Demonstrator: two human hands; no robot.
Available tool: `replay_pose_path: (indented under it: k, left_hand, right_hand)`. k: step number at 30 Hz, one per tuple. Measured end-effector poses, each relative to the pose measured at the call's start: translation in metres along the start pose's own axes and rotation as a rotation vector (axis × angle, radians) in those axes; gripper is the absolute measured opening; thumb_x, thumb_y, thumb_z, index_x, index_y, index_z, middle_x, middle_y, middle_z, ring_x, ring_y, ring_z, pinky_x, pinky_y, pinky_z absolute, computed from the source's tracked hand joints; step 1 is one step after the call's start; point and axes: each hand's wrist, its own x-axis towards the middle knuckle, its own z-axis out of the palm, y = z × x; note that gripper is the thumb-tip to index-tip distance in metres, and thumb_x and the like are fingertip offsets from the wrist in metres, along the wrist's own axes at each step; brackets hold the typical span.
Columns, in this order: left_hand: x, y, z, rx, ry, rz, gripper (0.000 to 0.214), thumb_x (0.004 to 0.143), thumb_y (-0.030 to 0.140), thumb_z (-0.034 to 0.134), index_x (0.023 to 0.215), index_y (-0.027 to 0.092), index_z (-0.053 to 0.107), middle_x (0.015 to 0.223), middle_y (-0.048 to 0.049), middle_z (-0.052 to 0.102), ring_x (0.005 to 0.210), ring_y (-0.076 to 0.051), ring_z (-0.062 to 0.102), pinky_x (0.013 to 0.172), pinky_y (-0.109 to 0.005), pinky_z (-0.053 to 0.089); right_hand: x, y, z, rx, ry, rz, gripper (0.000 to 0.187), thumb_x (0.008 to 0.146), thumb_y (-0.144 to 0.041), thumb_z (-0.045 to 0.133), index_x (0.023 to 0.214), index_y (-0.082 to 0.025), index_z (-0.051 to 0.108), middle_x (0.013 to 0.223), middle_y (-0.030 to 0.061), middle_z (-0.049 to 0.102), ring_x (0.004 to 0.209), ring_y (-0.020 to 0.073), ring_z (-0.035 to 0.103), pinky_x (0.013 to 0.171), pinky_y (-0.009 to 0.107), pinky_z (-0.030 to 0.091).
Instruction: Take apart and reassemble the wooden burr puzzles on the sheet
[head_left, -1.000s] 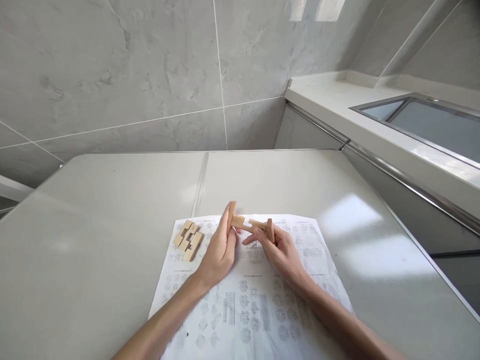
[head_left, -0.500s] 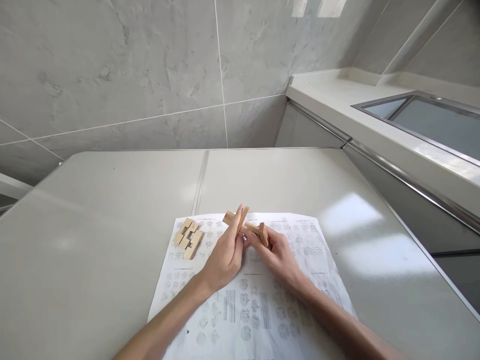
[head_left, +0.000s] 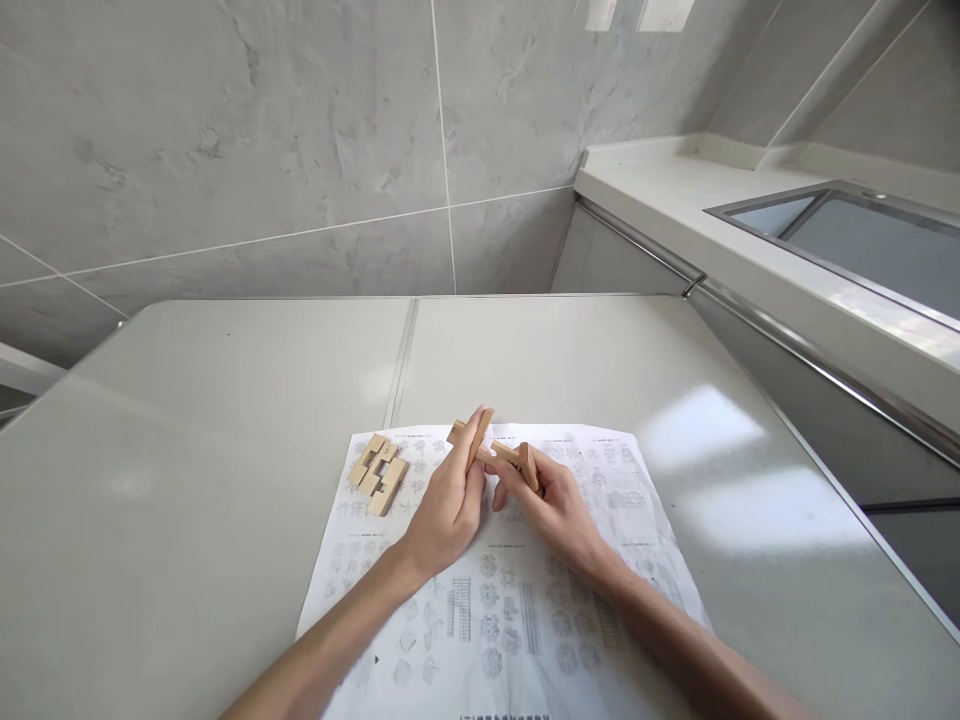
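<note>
My left hand (head_left: 450,492) is closed around wooden puzzle pieces (head_left: 482,436), one slanting up past the fingertips and another poking out to the left behind them. My right hand (head_left: 551,505) grips more wooden puzzle pieces (head_left: 527,464), with one piece standing across another. The two held groups come close together between the hands; fingers hide whether they touch. Both hands are just above a printed instruction sheet (head_left: 491,570). Several notched wooden blocks (head_left: 379,473) lie side by side on the sheet, left of my left hand.
The sheet rests on a glossy pale table (head_left: 225,450) with a seam (head_left: 403,360) running away from me. Beyond it stands a grey tiled wall (head_left: 300,130). At the right is a white counter (head_left: 660,180) with a metal-framed sink (head_left: 862,230).
The pieces in my two hands have drawn slightly apart, and a right-hand finger now extends below them. My left hand has shifted a little to the left. The blocks on the sheet stay put.
</note>
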Motion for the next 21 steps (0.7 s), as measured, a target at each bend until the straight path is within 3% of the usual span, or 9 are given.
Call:
replay_pose_path:
  k: [2,5,8,13,17,21]
  left_hand:
    - [0.000,-0.001,0.000,-0.007,0.001,0.010,0.059,0.117,0.036,0.031,0.174,0.027,0.019,0.132,-0.0117,0.076,0.096,-0.024,0.074,0.113,-0.053,0.054]
    - [0.001,-0.002,0.000,0.009,0.007,0.006,0.058,0.117,0.036,0.031,0.173,0.028,0.020,0.139,-0.0116,0.072,0.103,-0.025,0.074,0.116,-0.055,0.052]
    - [0.001,-0.002,-0.001,0.024,0.013,-0.005,0.057,0.117,0.035,0.033,0.173,0.028,0.023,0.148,-0.0117,0.067,0.113,-0.026,0.072,0.116,-0.054,0.051]
    - [0.002,0.000,-0.002,0.003,0.050,-0.018,0.056,0.116,0.036,0.036,0.171,0.029,0.029,0.143,-0.0110,0.069,0.116,-0.025,0.069,0.116,-0.050,0.049]
    - [0.003,0.003,-0.004,-0.063,0.096,-0.089,0.055,0.116,0.038,0.040,0.170,0.031,0.031,0.132,-0.0101,0.070,0.095,-0.020,0.066,0.096,-0.040,0.056]
    - [0.003,0.004,-0.004,-0.153,0.122,-0.121,0.055,0.114,0.041,0.043,0.167,0.030,0.035,0.120,-0.0095,0.069,0.077,-0.016,0.057,0.074,-0.031,0.053]
  right_hand:
    - [0.000,0.001,0.000,-0.003,0.002,-0.002,0.055,0.104,-0.052,0.064,0.069,-0.027,0.029,0.065,-0.0009,0.066,0.067,0.0190,0.062,0.066,0.034,0.045]
    - [0.000,0.001,0.000,-0.010,0.004,0.007,0.055,0.104,-0.052,0.064,0.069,-0.027,0.030,0.065,-0.0011,0.065,0.067,0.0188,0.061,0.066,0.033,0.045]
    - [0.000,-0.001,0.001,-0.007,0.010,0.021,0.057,0.102,-0.053,0.066,0.068,-0.027,0.029,0.064,-0.0016,0.063,0.066,0.0184,0.061,0.066,0.033,0.045]
    - [0.001,-0.002,0.000,0.017,0.008,0.022,0.056,0.103,-0.049,0.066,0.070,-0.027,0.026,0.061,-0.0031,0.060,0.063,0.0172,0.056,0.064,0.032,0.042]
    - [0.001,-0.001,-0.005,0.029,0.012,0.011,0.049,0.104,-0.050,0.064,0.074,-0.027,0.033,0.063,-0.0054,0.051,0.059,0.0146,0.042,0.058,0.030,0.035]
    - [0.004,0.000,-0.013,0.094,0.046,0.033,0.046,0.105,-0.060,0.056,0.077,-0.025,0.047,0.063,-0.0062,0.041,0.056,0.0132,0.034,0.053,0.028,0.031]
